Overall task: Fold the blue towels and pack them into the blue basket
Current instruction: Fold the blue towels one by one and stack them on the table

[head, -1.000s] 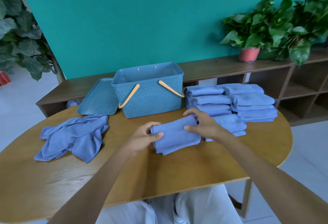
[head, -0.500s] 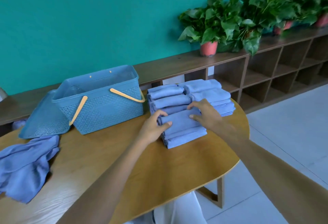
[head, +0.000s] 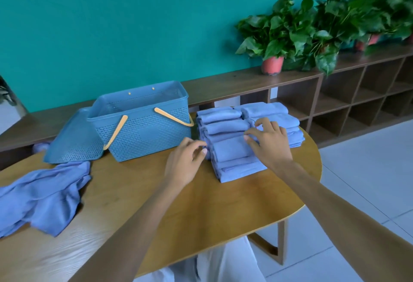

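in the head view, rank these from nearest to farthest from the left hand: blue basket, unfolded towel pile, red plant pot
1. Blue basket, just behind and left of the left hand.
2. Unfolded towel pile, at the table's left side.
3. Red plant pot, on the shelf at back right.

Both hands at the stack of folded towels, basket sitting open right next to it

The left hand (head: 186, 161) is at the left edge of the nearest stack of folded towels (head: 234, 158), fingers loosely curled, fingertips about touching the cloth but not really gripping. The right hand (head: 269, 141) is spread over the top of the stack, fingers bent, tips resting on it. More folded towels (head: 268, 111) are piled just behind. The blue basket (head: 145, 125) stands upright left of the stacks, orange handles down, with its lid (head: 73, 143) leaning on its left side. A crumpled pile of unfolded towels (head: 42, 194) lies at the left of the wooden table (head: 201, 214). Potted plants (head: 279, 35) line the shelf behind.
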